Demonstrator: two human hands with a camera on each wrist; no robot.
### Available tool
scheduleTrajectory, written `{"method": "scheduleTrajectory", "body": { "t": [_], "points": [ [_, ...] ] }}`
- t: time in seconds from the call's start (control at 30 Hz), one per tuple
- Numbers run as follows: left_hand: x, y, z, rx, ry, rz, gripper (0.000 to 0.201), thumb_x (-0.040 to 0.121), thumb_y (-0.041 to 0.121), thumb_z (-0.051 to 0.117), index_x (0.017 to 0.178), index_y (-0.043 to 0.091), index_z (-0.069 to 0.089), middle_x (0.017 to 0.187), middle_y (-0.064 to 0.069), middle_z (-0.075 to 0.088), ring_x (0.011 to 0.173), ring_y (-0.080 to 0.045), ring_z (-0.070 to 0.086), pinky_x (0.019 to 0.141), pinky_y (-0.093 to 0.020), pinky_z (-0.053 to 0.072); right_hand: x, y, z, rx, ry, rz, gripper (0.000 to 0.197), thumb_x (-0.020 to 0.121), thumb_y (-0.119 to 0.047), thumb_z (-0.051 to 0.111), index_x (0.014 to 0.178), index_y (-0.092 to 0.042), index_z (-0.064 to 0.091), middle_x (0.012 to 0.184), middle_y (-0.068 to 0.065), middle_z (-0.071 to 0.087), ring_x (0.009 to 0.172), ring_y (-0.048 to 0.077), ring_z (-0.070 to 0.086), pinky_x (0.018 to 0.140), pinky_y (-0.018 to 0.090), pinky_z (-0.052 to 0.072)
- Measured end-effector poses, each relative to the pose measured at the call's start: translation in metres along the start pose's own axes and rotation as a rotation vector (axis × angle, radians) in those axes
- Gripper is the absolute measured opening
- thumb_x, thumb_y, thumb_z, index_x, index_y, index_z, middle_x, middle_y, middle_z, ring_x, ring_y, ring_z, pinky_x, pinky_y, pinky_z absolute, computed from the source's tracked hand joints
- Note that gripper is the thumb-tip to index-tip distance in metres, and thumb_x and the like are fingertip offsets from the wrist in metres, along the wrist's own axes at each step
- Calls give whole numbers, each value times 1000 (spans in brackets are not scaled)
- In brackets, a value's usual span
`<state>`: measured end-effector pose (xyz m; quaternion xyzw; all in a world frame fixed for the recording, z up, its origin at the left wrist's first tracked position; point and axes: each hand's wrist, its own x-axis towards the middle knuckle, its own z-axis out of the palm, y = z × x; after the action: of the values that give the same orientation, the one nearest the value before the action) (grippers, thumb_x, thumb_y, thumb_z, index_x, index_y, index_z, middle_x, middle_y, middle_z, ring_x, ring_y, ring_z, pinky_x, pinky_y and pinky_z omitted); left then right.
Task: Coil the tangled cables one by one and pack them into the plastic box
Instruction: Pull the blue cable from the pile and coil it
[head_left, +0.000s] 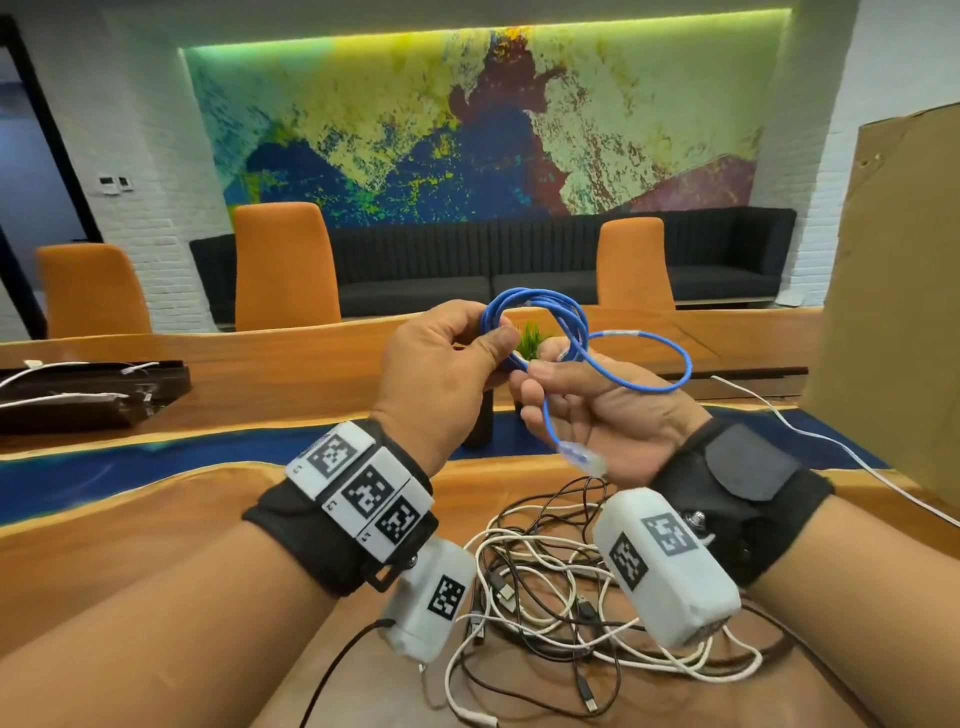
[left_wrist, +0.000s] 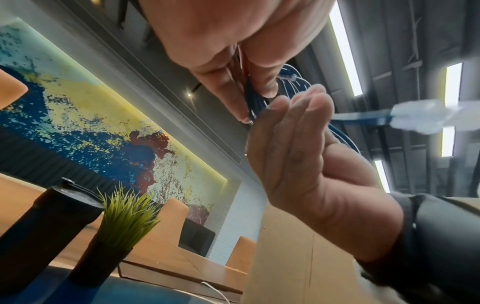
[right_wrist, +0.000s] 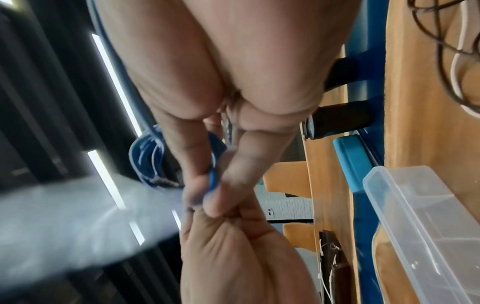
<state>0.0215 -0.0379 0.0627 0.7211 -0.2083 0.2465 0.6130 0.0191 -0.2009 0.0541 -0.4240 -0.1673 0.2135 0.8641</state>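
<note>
I hold a blue network cable (head_left: 563, 317) up in front of me, part of it wound into loops. My left hand (head_left: 487, 340) grips the bundled loops (left_wrist: 255, 100) between thumb and fingers. My right hand (head_left: 535, 370) pinches a strand (right_wrist: 212, 179) right beside the left one, and a loose loop (head_left: 670, 358) hangs out to the right. The cable's free end hangs below my right palm with a clear plug (head_left: 583, 460). A tangle of white and black cables (head_left: 550, 597) lies on the wooden table under my wrists. The clear plastic box (right_wrist: 415, 226) shows only in the right wrist view.
A black cylinder (left_wrist: 44, 230) and a small green plant (left_wrist: 124, 218) stand on the table just beyond my hands. A cardboard sheet (head_left: 893, 291) rises at the right. A dark tray with white cables (head_left: 88, 387) sits far left. Orange chairs (head_left: 285, 265) line the far side.
</note>
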Motion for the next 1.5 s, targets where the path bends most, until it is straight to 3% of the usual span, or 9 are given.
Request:
{"method": "scheduleTrajectory", "body": {
  "t": [0.13, 0.27, 0.53, 0.67, 0.87, 1.07, 1.27, 1.4, 1.5],
  "points": [
    [13, 6, -4, -194, 131, -134, 9, 96, 11, 62, 89, 13, 66, 76, -2, 71, 72, -14, 72, 65, -28, 60, -1, 9, 1, -149, 55, -26, 38, 79, 1, 62, 113, -14, 53, 75, 7, 61, 60, 13, 63, 54, 25, 59],
    [31, 28, -16, -440, 185, -253, 11, 98, 13, 59, 87, 11, 62, 66, 2, 67, 60, -8, 67, 55, -21, 56, -2, 43, -22, -590, 148, 112, 17, 87, 7, 63, 95, -7, 56, 74, 13, 65, 62, 21, 67, 55, 31, 58],
    [14, 39, -11, -349, -246, -437, 20, 99, 22, 56, 85, 10, 63, 63, 0, 61, 50, -5, 56, 49, -16, 53, 16, 11, -35, -1137, 344, 47, 3, 89, 1, 65, 90, -1, 63, 75, 16, 66, 63, 24, 69, 64, 40, 61],
    [6, 26, -7, -26, -393, -333, 22, 100, 21, 56, 83, 13, 68, 73, -11, 58, 64, -19, 50, 62, -25, 46, 20, -23, -25, -1074, 453, -141, 12, 90, 9, 58, 101, 12, 64, 76, 21, 61, 58, 22, 61, 52, 27, 56],
    [7, 4, -15, 230, -291, -206, 24, 101, 30, 55, 87, 16, 69, 80, -7, 62, 76, -18, 55, 75, -43, 51, 2, -58, -6, -836, 424, -318, 12, 91, 2, 61, 102, 7, 64, 73, 13, 63, 56, 14, 65, 61, 30, 61],
    [7, -3, -11, 39, -262, -362, 23, 105, 25, 46, 88, 17, 59, 87, -7, 71, 77, -16, 69, 68, -26, 55, -15, -46, -7, -783, 376, -375, 12, 88, 1, 63, 99, 3, 67, 76, 9, 66, 65, 18, 66, 67, 31, 62],
    [11, -9, -7, 8, -63, -247, 19, 100, 14, 56, 84, 9, 65, 70, -6, 63, 57, -5, 60, 55, -19, 51, -28, -21, -28, -1350, 255, -201, 16, 80, -5, 76, 90, -17, 77, 91, 2, 75, 86, 18, 69, 87, 39, 58],
    [12, -17, -3, 193, -19, -122, 11, 95, 15, 65, 85, 17, 68, 71, -4, 66, 60, -7, 61, 60, -26, 54, -25, -22, -15, -1461, 307, -604, 26, 84, -20, 74, 109, -23, 71, 112, -3, 65, 105, 12, 61, 91, 34, 53],
    [9, -15, -1, 145, -41, -119, 25, 93, 16, 68, 118, 21, 64, 88, -5, 73, 80, -17, 71, 78, -42, 60, -15, -20, 3, -1694, 369, -687, 21, 88, -30, 69, 109, -26, 71, 113, -7, 55, 103, 6, 51, 84, 20, 42]
  ]
}}
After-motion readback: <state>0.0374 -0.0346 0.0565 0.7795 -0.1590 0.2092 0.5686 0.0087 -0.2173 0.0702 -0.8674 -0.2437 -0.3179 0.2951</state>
